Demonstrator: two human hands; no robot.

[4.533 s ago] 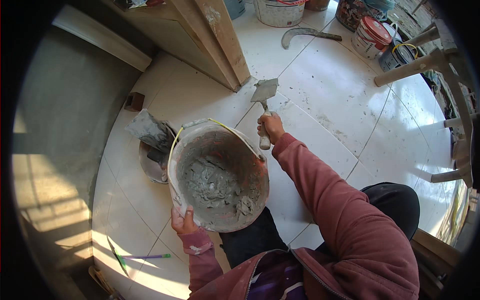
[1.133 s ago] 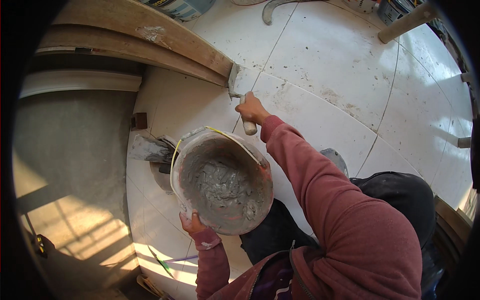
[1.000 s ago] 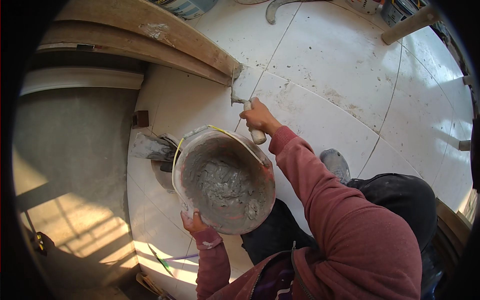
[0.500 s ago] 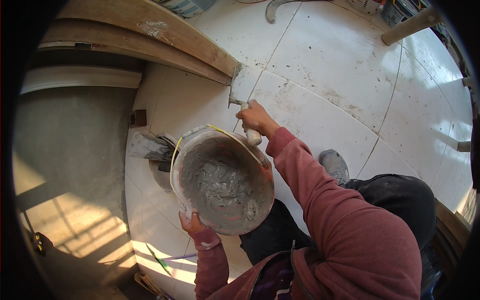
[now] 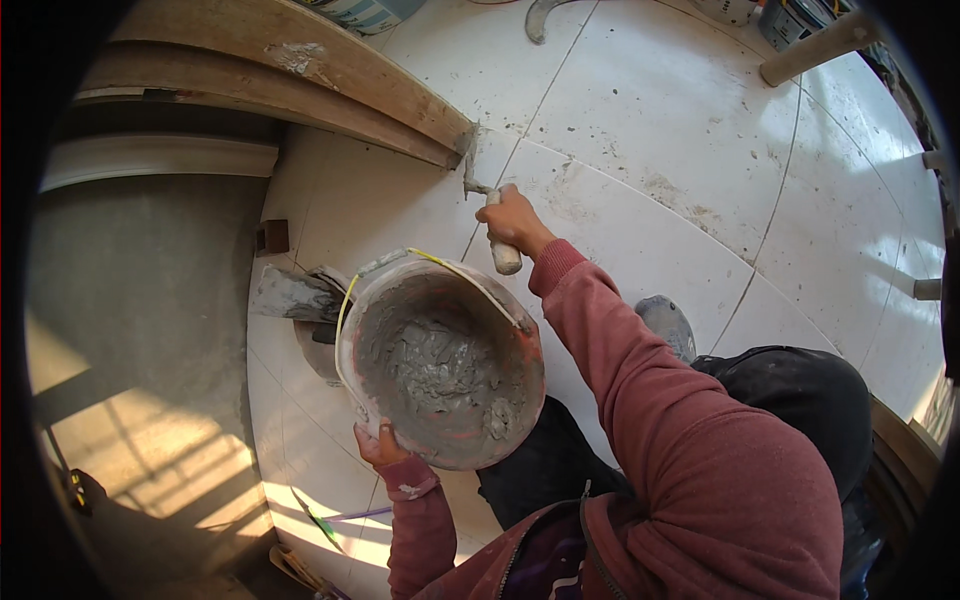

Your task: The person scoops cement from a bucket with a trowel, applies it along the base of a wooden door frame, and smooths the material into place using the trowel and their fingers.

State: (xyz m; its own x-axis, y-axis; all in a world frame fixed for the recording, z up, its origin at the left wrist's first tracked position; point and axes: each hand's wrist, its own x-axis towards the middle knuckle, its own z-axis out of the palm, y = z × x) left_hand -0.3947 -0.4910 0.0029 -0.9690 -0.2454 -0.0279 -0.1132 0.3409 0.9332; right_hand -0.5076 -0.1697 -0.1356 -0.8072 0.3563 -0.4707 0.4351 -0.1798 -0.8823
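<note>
My left hand (image 5: 378, 445) grips the near left side of a bucket (image 5: 536, 378), its fingertips hidden behind the wall. The bucket tilts toward me, its handle leaning on the far rim, and grey wet mortar (image 5: 440, 365) lies inside. In my right hand (image 5: 515, 220) is a trowel (image 5: 507, 260), held by its thick, pale handle beyond the bucket. Its narrow, mortar-coated blade stands edge-on beside the bottom end of a wooden door frame (image 5: 400, 105). Grey mortar smears the frame's corner there.
Left of the bucket, a mortar-caked flat tool (image 5: 295, 293) rests on a round container (image 5: 318, 350). A small brown block (image 5: 272, 237) sits by the grey wall panel. Pale posts (image 5: 820, 50) and buckets (image 5: 790, 22) stand far right. Dried splashes speckle the white tiles (image 5: 660, 130).
My right hand has moved the trowel slightly away from me, and its blade is now closer along the door frame's corner. My left hand keeps its hold on the bucket.
</note>
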